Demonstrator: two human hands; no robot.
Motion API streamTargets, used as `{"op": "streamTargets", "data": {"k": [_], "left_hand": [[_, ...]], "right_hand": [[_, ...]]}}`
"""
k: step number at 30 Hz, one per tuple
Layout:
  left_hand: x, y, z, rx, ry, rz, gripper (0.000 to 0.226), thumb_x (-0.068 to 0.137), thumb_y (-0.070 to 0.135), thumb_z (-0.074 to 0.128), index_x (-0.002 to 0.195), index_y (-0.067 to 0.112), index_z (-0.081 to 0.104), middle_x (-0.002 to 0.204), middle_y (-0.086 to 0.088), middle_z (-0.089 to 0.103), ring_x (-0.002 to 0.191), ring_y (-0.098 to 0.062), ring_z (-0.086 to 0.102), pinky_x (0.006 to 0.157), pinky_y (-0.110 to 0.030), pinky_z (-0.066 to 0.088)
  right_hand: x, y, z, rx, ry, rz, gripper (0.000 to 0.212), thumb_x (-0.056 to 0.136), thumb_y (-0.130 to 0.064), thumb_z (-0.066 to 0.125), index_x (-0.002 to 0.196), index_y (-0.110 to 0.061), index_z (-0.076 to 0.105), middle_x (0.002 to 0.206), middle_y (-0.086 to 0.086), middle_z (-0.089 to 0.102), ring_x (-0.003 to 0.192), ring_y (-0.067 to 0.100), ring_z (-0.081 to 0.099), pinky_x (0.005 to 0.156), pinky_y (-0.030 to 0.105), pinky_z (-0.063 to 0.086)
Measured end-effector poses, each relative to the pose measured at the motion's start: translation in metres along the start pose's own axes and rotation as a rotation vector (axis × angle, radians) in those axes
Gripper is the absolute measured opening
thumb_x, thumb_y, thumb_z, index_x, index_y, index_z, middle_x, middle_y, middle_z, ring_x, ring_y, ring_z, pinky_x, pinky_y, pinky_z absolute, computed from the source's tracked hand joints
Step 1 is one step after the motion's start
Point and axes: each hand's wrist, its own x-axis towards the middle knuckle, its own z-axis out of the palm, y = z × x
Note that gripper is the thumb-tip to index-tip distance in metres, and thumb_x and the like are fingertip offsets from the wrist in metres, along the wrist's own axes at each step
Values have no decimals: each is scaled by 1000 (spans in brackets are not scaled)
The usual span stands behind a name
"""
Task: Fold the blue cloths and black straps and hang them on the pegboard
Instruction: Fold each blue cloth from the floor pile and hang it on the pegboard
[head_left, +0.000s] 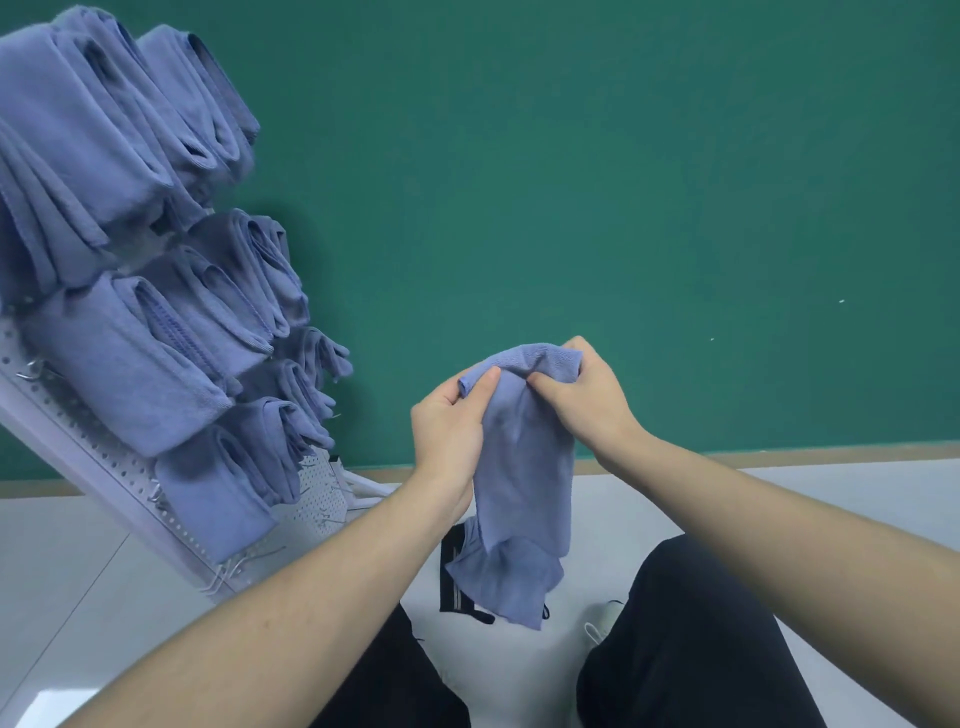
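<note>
Most of the job looked done, with many folded cloths (119, 332) already hanging on the pegboard (311, 493), while the left hand (449, 421) and right hand (587, 395) each pinched the top of one more blue cloth (524, 467) held above the lap, not yet hung

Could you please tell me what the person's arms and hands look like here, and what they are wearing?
Both forearms are bare to the picture's edge, with no sleeves showing. The left hand and right hand wear no gloves, rings or watch that I can see. The nails look short. Below them, the legs are in dark trousers.
</note>
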Motion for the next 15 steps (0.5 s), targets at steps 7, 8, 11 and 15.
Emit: {"op": "streamTargets", "data": {"k": [7,8,11,15], "left_hand": [[3,-1,7,31,41,9,32,84,31,76,85,1,66,77,-1,63,69,-13,54,72,-33,52],[3,-1,8,43,40,12,30,81,34,77,83,5,68,82,-3,68,71,-15,59,76,-36,55],[-1,-3,12,57,17,-7,19,79,33,78,80,14,74,94,-2,74,79,-16,69,81,-37,58],[-1,-1,15,9,12,-7,9,88,17,74,82,11,75,76,3,73,67,-9,64,71,-29,57]], "right_hand": [[-6,0,10,79,-13,32,37,86,-29,73,76,-20,39,67,-9,41,60,9,38,56,24,34],[-6,0,10,61,7,22,35,86,-26,71,75,-21,38,65,-9,40,59,9,36,56,24,33],[-8,-1,13,56,12,22,30,86,-19,66,74,-21,38,63,-9,41,60,11,36,56,27,33],[-12,-9,16,103,-11,52,20,88,-21,64,79,-17,47,72,-5,51,64,12,47,59,26,41]]}}
